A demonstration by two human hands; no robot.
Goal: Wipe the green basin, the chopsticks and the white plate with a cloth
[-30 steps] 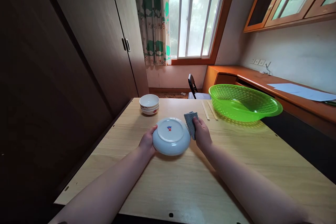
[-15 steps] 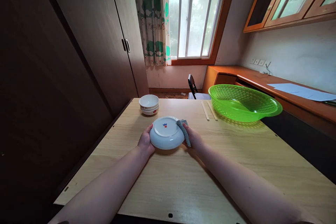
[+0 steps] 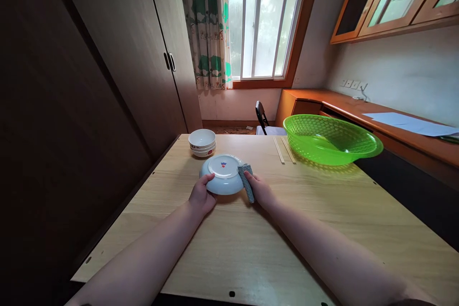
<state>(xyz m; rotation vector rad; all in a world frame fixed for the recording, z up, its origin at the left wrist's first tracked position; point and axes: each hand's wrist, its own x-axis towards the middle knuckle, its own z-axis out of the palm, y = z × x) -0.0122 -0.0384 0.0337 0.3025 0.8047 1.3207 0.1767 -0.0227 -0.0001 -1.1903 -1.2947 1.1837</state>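
A white plate [image 3: 221,179] is held upside down just above the wooden table [image 3: 272,248], its foot ring and a small red and blue mark facing up. My left hand [image 3: 201,197] grips its near left rim. My right hand [image 3: 261,190] is closed on a grey cloth [image 3: 246,180], pressing it against the plate's right edge. Both forearms reach in from the bottom of the view.
Stacked white bowls [image 3: 202,142] sit behind the plate. A pair of chopsticks [image 3: 283,149] lies beside a green plastic basket [image 3: 332,139] at the right. A wardrobe [image 3: 118,67] stands to the left, a chair [image 3: 263,119] beyond the table, a desk with papers [image 3: 409,123] right.
Both hands carried the plate farther from me and slightly left, lowering it. The cloth went from standing clear of the right rim to pressed against the plate's right edge.
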